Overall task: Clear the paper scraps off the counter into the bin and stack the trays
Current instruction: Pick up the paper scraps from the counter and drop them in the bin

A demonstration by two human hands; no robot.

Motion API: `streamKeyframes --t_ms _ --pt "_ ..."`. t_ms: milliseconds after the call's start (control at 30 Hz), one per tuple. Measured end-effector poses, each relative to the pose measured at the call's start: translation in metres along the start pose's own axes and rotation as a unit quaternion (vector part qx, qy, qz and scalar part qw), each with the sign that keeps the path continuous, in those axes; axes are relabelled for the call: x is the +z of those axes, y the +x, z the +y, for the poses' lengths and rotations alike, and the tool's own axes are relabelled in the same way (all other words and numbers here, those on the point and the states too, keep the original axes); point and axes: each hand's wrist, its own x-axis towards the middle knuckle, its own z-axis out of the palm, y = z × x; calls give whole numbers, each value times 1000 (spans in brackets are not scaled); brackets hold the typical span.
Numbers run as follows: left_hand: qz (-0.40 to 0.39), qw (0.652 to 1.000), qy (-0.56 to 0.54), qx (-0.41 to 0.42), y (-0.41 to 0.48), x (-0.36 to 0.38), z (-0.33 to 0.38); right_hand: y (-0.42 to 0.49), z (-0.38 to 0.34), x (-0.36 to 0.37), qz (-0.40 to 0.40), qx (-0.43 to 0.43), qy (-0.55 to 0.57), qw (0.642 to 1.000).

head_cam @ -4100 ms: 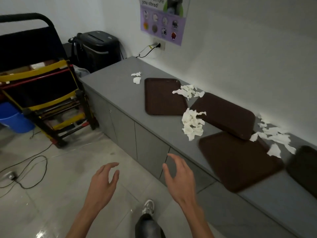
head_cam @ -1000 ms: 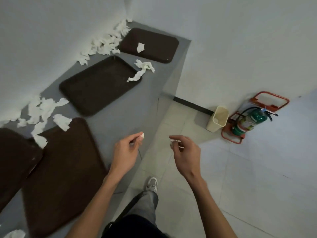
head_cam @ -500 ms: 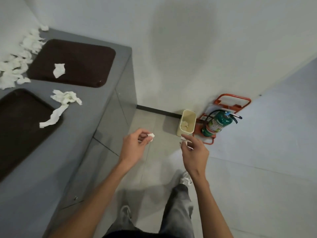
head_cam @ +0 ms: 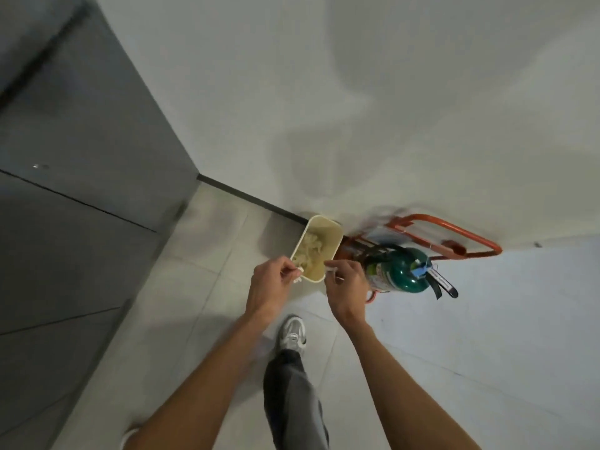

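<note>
Over the near rim of the cream rectangular plastic bin [head_cam: 328, 251], at twelve o'clock from the person, the left hand [head_cam: 271, 287] pinches a small white paper scrap [head_cam: 298, 277] in narrow fingers [head_cam: 287, 270] and the right hand [head_cam: 346, 287] pinches a second white scrap [head_cam: 331, 271]. Both pinches should, I judge, move toward twelve o'clock over the bin's middle and go low before parting, since light paper drifts; a green fire extinguisher [head_cam: 402, 271] stands at its three o'clock.

One bin [head_cam: 333, 251], one extinguisher [head_cam: 402, 271], two hands [head_cam: 269, 284] [head_cam: 349, 284]
</note>
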Motion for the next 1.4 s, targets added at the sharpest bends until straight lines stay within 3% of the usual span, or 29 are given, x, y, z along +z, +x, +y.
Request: streamKeyframes --t_ms 167,333,400,467,600,667,833,1033,1233,1400 --pt "4 997 78 -10 102 97 -68 117 88 61 -124 -69 -121 983" --pt "-81 973 216 10 180 177 -126 208 152 128 -226 -140 -251 931" --pt "-122 951 280 36 204 206 -138 233 170 155 -256 -171 -305 901" --pt "-180 909 367 86 219 228 -144 248 187 176 -284 -195 -347 872" --pt "-249 849 453 112 231 243 -171 262 211 194 -339 -220 -373 835" --pt "-254 853 451 66 226 234 -174 263 203 190 -357 -210 -378 828" --pt "-178 911 370 35 191 177 -143 244 156 162 -332 -205 -369 843" --pt "-53 954 293 22 107 64 -102 168 55 100 -300 -198 -326 874" --pt "105 961 255 4 -35 -65 -67 40 -72 41 -258 -259 -247 898" --pt "220 954 203 -30 -191 -147 -54 -99 -167 4 -240 -350 -193 885"
